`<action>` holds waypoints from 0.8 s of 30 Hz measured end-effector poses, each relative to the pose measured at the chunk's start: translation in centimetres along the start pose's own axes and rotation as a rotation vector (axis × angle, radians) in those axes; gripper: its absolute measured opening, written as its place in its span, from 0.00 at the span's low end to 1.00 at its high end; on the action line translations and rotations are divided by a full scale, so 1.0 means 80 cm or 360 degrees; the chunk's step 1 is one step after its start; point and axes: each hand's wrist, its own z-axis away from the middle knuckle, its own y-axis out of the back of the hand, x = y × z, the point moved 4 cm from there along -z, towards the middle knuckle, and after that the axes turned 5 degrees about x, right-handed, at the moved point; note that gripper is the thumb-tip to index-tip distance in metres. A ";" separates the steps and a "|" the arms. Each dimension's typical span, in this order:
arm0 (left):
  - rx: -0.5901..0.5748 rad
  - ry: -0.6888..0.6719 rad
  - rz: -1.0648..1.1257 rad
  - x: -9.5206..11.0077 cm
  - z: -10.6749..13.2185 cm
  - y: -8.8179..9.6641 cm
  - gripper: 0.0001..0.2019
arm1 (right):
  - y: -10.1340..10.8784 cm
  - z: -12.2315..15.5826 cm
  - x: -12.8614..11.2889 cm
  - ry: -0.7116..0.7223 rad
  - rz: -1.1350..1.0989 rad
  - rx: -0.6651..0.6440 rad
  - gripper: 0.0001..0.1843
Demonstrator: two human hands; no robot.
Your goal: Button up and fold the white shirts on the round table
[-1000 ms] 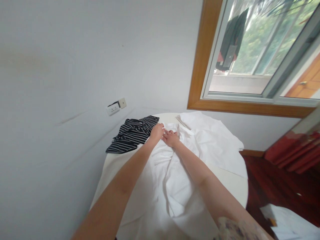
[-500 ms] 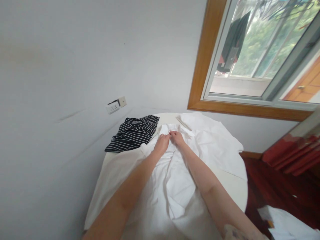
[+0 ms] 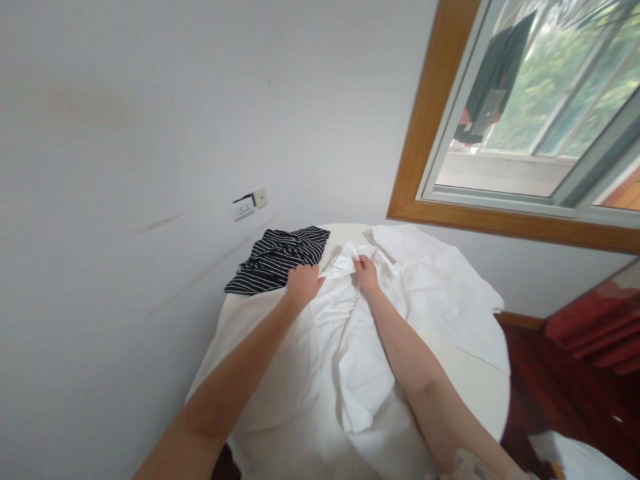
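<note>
A white shirt (image 3: 327, 360) lies spread over the round table, its collar end at the far side and its body hanging toward me. My left hand (image 3: 303, 285) is closed on the cloth at the left of the collar, pulling it taut. At the collar's middle, my right hand (image 3: 366, 272) pinches the fabric between thumb and fingers. Creases run down the shirt front below both hands. Just beyond my left hand lies a black garment with white stripes (image 3: 280, 259), loosely folded.
More white cloth (image 3: 445, 287) covers the right side of the cream table (image 3: 475, 380). A wall socket (image 3: 243, 209) sits above the table at left. A wood-framed window (image 3: 420, 207) is at right, with a red curtain (image 3: 595, 327) below. Something white (image 3: 575, 453) lies low at right.
My left hand has moved left, away from my right, drawing the collar cloth out between them. The right hand keeps its pinch near the collar. The view has shifted slightly left.
</note>
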 end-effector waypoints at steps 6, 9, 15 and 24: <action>-0.0318 -0.0133 0.0043 -0.024 0.016 0.010 0.17 | 0.028 -0.009 -0.009 0.0088 0.0246 0.0112 0.17; -0.0287 -0.0175 -0.0011 -0.029 0.034 0.029 0.14 | 0.046 -0.014 -0.014 0.0225 0.0653 0.0169 0.16; -0.0120 -0.0188 -0.0226 -0.038 0.081 0.064 0.10 | 0.087 -0.024 -0.001 0.0193 0.0940 0.0283 0.15; 0.0003 -0.0440 0.0238 0.006 0.123 0.093 0.12 | 0.097 -0.022 -0.013 -0.0004 0.0954 0.0121 0.17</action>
